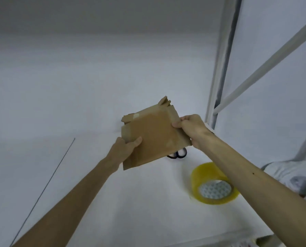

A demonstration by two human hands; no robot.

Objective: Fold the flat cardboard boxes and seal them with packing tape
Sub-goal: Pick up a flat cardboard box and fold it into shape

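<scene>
Box: a flattened brown cardboard box (154, 138) is held up in the air above a white table (113, 202), tilted, its broad face toward the camera. Folded flaps stick out at its upper left and upper right corners, and a pale scrap of tape shows near the top left edge.
Left hand: the left hand (125, 147) grips the box at its lower left edge, thumb lying across the front face, the other fingers hidden behind the cardboard.
Right hand: the right hand (191, 127) pinches the right edge of the box, fingers curled over it, knuckles toward the camera.
Tape: a roll of yellowish clear packing tape (213, 184) stands on the table to the lower right of the box, partly behind the right forearm; its white printed core faces the camera.
Scissors: dark-handled scissors (179, 154) lie on the table just below the box; only the handle loops show.
Frame: white metal bars (219, 68) rise at the right side of the table.
Wall: a plain pale wall (95, 59) fills the background.
</scene>
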